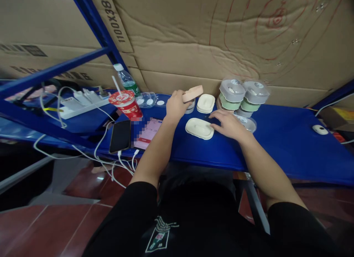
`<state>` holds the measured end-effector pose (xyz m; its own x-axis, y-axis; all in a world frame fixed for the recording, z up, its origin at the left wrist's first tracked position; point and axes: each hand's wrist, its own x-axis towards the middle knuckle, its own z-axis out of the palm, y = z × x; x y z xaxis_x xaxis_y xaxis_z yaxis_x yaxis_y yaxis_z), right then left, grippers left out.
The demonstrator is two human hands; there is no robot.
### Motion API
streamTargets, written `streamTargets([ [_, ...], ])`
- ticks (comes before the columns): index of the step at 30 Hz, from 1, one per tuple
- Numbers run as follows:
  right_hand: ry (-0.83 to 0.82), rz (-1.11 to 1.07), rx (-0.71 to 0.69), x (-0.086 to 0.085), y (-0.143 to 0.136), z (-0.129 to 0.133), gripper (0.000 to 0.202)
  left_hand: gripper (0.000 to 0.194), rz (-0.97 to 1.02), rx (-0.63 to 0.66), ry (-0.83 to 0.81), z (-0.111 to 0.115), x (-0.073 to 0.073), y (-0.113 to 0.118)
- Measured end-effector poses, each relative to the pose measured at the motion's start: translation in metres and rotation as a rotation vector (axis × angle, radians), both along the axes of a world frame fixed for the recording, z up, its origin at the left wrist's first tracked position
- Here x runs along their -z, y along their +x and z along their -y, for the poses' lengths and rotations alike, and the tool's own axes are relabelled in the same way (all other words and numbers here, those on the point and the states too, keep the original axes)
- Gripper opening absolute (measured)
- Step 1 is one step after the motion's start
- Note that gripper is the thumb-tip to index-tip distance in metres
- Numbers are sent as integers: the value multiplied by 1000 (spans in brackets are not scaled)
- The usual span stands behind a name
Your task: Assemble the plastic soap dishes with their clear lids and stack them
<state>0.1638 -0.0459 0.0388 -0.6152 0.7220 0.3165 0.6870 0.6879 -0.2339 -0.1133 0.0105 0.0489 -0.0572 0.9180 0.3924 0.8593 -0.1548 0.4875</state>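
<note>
My left hand [176, 105] is closed around one end of a peach-coloured shallow tray [193, 93], raised and tilted above the table. Under it, partly hidden by the hand, sits a grey container [190, 108]. My right hand [228, 123] has its fingers apart, with the fingertips close to the right end of a cream oblong dish [199, 129]; I cannot tell whether they touch. Behind that dish lies a smaller stack of cream dishes [206, 103]. Stacked lidded containers [231, 91], with clear tops over green and grey parts, stand beyond my right hand.
On the left of the blue table [279, 139] are a red cup [129, 107] with a straw, a water bottle [128, 81], clear lids [146, 100], two phones [120, 136] and cables. A power strip [80, 105] lies farther left, a white mouse [320, 129] far right. Cardboard [177, 35] walls the back.
</note>
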Motion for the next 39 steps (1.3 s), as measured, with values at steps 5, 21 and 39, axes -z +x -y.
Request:
streamTargets([
  [5, 62, -110, 109, 1, 0, 1, 49, 36, 87, 65, 168, 2, -4, -4],
  [21, -186, 251, 296, -19, -13, 17, 79, 64, -400, 401, -517, 21, -17, -3],
  [39, -343, 343, 184, -16, -20, 27, 103, 62, -512, 372, -504, 25, -4, 25],
])
